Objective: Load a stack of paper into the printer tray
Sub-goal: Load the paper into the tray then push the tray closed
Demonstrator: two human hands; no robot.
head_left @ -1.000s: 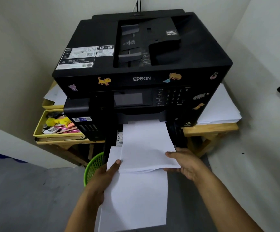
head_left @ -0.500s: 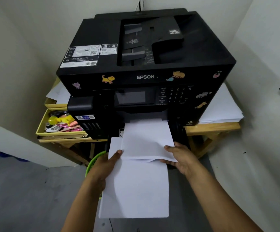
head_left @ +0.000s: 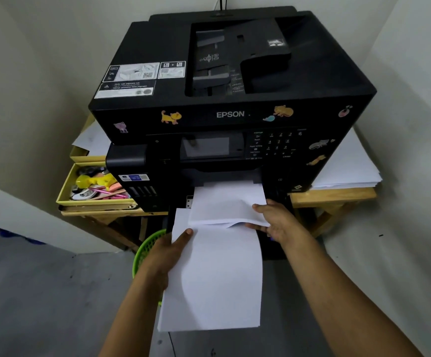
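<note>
**Feeding paper with two sheaves at once**

Holding paper in both hands, the person stands before the black printer [head_left: 232, 104], which sits on a wooden worktop [head_left: 333, 195]. The right hand [head_left: 277, 220], at about 3 o'clock of the feed opening, pinches the near right corner of an upper stack of paper [head_left: 228, 204], thumb on top and fingers [head_left: 254, 225] curled under; that stack's far end already lies inside the opening at 12 o'clock. The left hand [head_left: 166, 249], at 8 o'clock, grips the left edge of a lower sheaf [head_left: 217, 279] with its thumb on top; this sheaf hangs out toward 6 o'clock and curves down. Whether a tray supports it from below is hidden.

Risks, as I judge them: the upper stack's near edge is already buckled, so pushing from one corner could skew or crease it and jam the feed. The lower sheaf, held along one edge only, could sag, fan out, and slide toward the green basket [head_left: 148, 247] below.
</note>
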